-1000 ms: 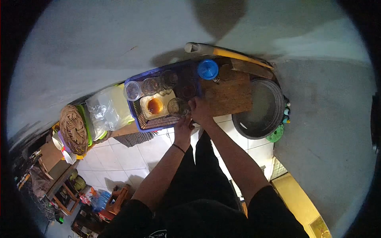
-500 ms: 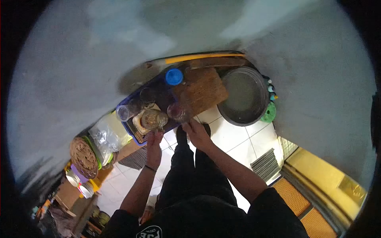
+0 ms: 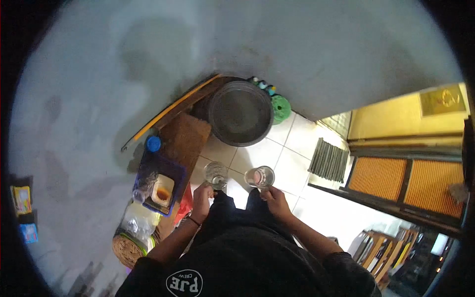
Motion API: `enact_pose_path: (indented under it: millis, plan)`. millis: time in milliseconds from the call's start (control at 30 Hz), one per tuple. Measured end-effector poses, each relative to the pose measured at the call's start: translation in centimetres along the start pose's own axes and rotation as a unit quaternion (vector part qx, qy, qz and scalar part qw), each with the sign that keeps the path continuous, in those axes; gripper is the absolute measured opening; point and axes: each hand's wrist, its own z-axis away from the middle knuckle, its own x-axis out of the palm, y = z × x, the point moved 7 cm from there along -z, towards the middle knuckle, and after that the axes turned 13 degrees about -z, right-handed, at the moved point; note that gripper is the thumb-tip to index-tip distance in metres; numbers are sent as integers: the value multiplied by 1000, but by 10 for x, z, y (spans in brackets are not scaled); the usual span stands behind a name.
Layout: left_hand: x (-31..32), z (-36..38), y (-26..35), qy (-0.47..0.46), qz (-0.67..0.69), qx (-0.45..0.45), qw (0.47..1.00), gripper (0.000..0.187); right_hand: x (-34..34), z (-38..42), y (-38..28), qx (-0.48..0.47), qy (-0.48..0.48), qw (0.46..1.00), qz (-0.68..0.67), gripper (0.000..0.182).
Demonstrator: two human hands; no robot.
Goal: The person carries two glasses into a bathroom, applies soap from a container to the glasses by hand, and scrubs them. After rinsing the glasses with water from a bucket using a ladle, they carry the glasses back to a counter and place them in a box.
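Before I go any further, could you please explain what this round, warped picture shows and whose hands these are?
The picture comes from a wide-angle camera worn on a person's head, looking down over their own body, so the edges bend. The left hand holds a clear glass, and the right hand holds a second glass, both above the white tiled floor. To the left sits a blue basket holding more glasses and a small dish. Nearby are a wooden board and a large dark round basin.
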Motion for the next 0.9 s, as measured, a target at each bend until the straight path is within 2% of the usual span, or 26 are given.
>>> enact_pose_path:
  millis: [67, 133, 233, 333, 467, 500, 533, 667, 767, 833, 900]
  plan:
    - [38, -3, 41, -43, -49, 63, 996, 33, -34, 21, -2, -37, 71, 993, -89, 27]
    - [80, -8, 60, -98, -39, 37, 994, 30, -65, 35, 6, -18, 97, 989, -112, 28]
    - [139, -18, 79, -160, -79, 49, 983, 27, -105, 49, 37, -19, 159, 955, -250, 32]
    - [198, -24, 95, -201, -101, 47, 973, 25, -151, 58, 46, -64, 163, 955, -239, 31]
    - [286, -32, 115, -204, -101, 64, 972, 27, -241, 56, 40, -66, 193, 949, -242, 32]
    - [309, -39, 109, -215, -51, 25, 975, 29, -262, 53, 40, -68, 196, 953, -220, 32]
    - [330, -40, 113, -229, -59, 24, 971, 29, -280, 56, 40, -64, 196, 959, -196, 32]
    - [411, -52, 151, -258, -57, 21, 964, 30, -346, 51, 46, -70, 237, 937, -246, 33]
    - [463, -65, 178, -303, -111, 74, 944, 30, -391, 46, 55, -89, 269, 922, -263, 33]
    - [492, -84, 180, -331, -99, 42, 938, 29, -417, 43, 55, -127, 291, 897, -308, 33]
    - [520, -103, 184, -352, -111, 49, 928, 27, -443, 38, 61, -114, 313, 886, -323, 32]
